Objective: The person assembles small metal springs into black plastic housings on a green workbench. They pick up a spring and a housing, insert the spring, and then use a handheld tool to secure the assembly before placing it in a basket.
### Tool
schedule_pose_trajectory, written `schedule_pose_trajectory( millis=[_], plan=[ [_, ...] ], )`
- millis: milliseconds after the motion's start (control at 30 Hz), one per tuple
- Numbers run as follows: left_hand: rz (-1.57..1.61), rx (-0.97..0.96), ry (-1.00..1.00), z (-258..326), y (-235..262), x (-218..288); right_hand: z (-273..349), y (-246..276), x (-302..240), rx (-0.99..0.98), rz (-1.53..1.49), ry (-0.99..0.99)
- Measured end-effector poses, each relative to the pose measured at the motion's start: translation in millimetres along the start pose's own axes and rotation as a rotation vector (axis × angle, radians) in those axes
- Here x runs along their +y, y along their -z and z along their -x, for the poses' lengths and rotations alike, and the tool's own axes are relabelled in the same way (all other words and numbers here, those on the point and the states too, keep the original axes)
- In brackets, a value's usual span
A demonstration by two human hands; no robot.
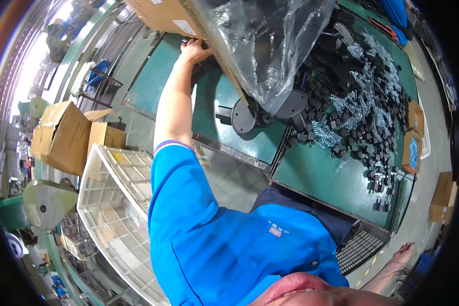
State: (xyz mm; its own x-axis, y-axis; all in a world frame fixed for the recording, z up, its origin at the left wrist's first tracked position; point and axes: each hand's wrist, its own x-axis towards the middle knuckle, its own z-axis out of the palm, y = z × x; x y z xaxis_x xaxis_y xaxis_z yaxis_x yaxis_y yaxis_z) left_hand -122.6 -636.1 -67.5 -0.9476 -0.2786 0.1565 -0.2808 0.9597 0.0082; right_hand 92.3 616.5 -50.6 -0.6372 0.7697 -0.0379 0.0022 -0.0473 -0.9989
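Note:
My left hand (194, 51) is stretched forward with fingers spread against the lower side of a large cardboard box (171, 16). The box is tilted over the green table. A clear plastic bag (270, 48) hangs out past its edge. Below the bag lie a black round-based plastic part (244, 117) and a second similar black part (293, 103), partly covered by the bag. My right hand (405, 250) is out to the right, away from the table, small in view. Its fingers look loosely apart, and nothing shows in it.
Metal springs (364, 92) and small black plastic pieces (349, 135) are heaped on the right of the green table (311, 168). A white plastic crate (107, 204) stands to the left, near a cardboard carton (61, 136). Small open boxes (411, 150) sit beyond the table's right edge.

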Motion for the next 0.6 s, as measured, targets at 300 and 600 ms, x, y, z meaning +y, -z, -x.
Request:
schedule_pose_trajectory(
  millis=[300,600],
  plan=[
    [0.074,0.110,-0.156,-30,-2,10,117,87,54,0.198,0.147,0.020],
    [0.233,0.071,0.112,-23,-11,4,247,-62,52,0.169,0.080,0.068]
  ],
)
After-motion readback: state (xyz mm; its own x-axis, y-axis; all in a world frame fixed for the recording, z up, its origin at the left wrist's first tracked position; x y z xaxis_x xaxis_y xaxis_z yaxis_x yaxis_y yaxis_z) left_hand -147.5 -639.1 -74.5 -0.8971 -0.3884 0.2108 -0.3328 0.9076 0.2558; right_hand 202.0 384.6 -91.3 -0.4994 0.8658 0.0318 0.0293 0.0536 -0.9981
